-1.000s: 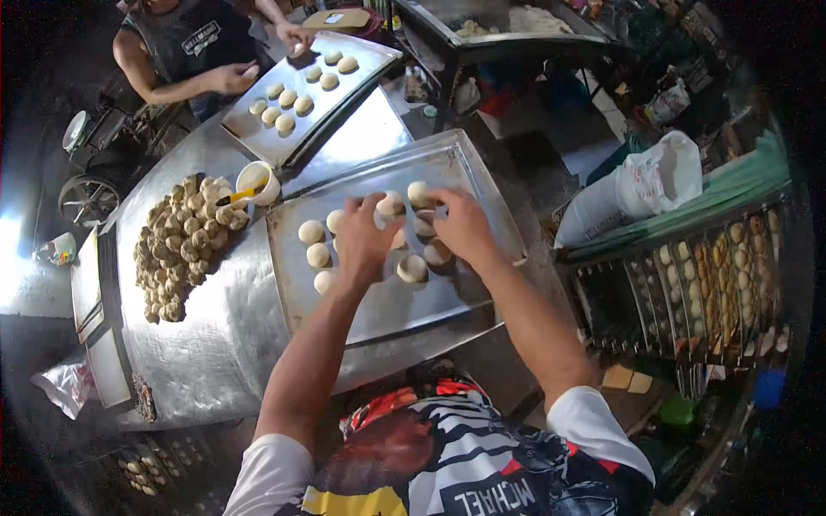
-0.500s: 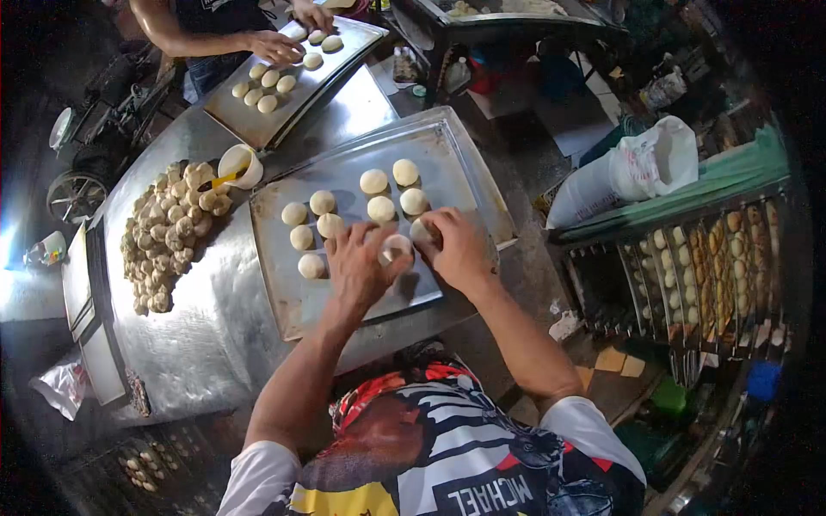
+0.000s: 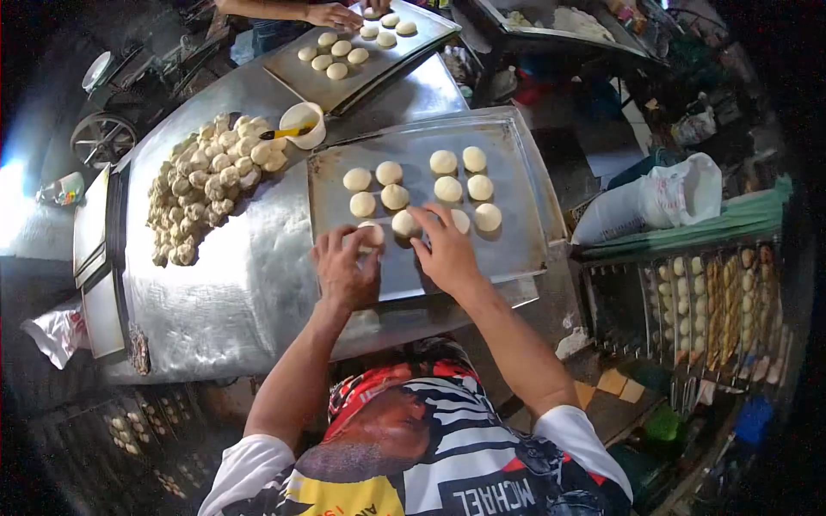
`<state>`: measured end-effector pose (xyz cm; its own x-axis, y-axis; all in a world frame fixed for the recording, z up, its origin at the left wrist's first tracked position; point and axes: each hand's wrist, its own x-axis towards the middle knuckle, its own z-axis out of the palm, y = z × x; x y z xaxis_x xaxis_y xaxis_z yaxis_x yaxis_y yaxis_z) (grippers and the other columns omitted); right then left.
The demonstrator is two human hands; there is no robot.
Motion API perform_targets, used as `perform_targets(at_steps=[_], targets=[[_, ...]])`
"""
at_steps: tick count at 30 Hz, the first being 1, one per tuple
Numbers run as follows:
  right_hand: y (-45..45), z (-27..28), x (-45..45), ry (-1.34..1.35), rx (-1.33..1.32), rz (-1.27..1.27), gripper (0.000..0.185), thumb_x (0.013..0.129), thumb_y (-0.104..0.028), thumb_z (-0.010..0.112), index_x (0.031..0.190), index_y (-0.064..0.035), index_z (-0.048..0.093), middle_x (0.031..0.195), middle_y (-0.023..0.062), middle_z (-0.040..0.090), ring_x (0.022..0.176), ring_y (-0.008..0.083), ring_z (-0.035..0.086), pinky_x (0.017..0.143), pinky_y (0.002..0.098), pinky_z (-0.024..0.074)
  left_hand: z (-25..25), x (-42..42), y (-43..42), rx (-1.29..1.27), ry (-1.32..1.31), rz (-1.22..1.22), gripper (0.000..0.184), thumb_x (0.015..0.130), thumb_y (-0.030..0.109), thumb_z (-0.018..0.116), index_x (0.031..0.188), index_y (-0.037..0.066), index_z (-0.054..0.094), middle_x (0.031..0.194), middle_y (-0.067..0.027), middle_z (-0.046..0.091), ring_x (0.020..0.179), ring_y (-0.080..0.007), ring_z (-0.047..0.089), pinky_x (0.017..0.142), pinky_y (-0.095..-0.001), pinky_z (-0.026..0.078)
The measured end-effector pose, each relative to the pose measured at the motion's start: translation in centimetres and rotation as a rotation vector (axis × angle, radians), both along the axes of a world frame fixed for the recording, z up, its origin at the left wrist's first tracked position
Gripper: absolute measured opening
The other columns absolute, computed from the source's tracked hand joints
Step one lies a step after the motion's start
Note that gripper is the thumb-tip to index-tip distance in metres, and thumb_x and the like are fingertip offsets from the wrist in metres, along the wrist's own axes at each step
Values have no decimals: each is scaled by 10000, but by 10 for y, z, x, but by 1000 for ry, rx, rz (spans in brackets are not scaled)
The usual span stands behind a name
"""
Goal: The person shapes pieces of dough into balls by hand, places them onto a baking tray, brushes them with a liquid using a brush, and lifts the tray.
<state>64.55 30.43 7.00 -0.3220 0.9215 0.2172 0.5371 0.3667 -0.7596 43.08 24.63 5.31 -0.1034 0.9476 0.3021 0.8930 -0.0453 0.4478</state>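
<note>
Rounded pale dough balls (image 3: 447, 188) sit in two groups of paired columns on a metal baking tray (image 3: 508, 258). My left hand (image 3: 346, 271) is at the tray's near left, its bent fingers closed around a dough ball (image 3: 371, 233) and partly hiding it. Just right of it, my right hand (image 3: 447, 251) has its thumb and forefinger against another dough ball (image 3: 405, 224). The back of that hand lies just below a third dough ball (image 3: 459, 221), which it partly covers.
Left of the tray, a heap of dough pieces (image 3: 202, 181) lies on the metal table (image 3: 232, 301) beside a white tub (image 3: 303, 116) with a yellow-handled tool. Across the table, another person's hand (image 3: 334, 15) works over a second tray (image 3: 292, 73). A loaded rack (image 3: 688, 301) stands right.
The view has shifted, so the tray appears farther right. Both hands have moved to the near row of the left group. The right group's near balls, earlier at my hands, now show more.
</note>
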Motion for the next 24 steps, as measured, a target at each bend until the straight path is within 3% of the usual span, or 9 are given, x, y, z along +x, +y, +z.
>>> perform_targets(at_steps=[1,4,9,11,13,16,18,20,24], targets=[[3,-8,-12,-49,14,-10,353,906,-103,743,1247,-106,652,1220,148,644,1062,439,655,896,516,548,-1,-7,2,38,21,-44,334,851,293,812,1171,221,749,1203,-32,653,1176,-310,576,990,-495,415],[-1,-19,-40,-135,8,-104,355,903,-114,757,1235,-87,635,1218,172,634,1098,441,647,910,511,544,-1,-17,7,18,-5,-84,333,871,304,790,1191,219,744,1204,-22,659,1174,-309,575,978,-494,419],[-17,4,-67,-202,50,-213,427,885,-92,771,1293,-64,647,1278,173,646,1110,419,657,907,494,547,14,-55,3,0,-238,-153,431,872,284,798,1291,222,716,1318,-107,635,1257,-353,558,1055,-531,441],[-23,14,-75,-161,107,-297,458,897,-85,761,1338,-45,642,1310,152,666,1082,320,680,862,434,557,24,-93,-1,88,-429,-163,464,866,261,815,1315,206,711,1357,-127,629,1275,-372,562,1078,-540,457],[-42,41,-83,-88,-38,-323,401,915,-90,763,1301,-31,674,1255,116,706,1010,220,684,823,355,550,16,-158,-4,83,-456,-131,471,869,245,804,1324,180,701,1327,-156,655,1272,-371,567,1084,-526,462],[-44,43,-79,33,-275,-206,342,936,-105,766,1265,-33,707,1157,86,734,930,162,676,791,299,533,-4,-254,-28,-5,-435,44,514,885,213,823,1381,203,689,1241,-107,701,1193,-321,635,1067,-474,503],[-36,51,-94,62,-302,-138,349,957,-122,757,1290,-28,709,1086,80,741,882,164,689,788,311,539,15,-303,-58,-96,-243,132,493,908,222,799,1385,181,683,1174,-90,722,1161,-301,651,1018,-445,530],[-29,35,-110,48,-298,-17,400,962,-127,754,1343,-22,688,1082,87,744,878,161,693,785,314,541,29,-330,-94,-350,-111,266,503,941,275,758,1420,155,662,1139,-151,741,1103,-369,669,953,-482,546],[-65,35,-221,-56,-509,351,511,987,-225,711,1459,-52,615,1109,147,760,867,247,723,816,371,567,34,-303,-177,-493,-385,491,509,978,348,707,1444,154,641,902,-151,774,908,-343,744,839,-490,578]])
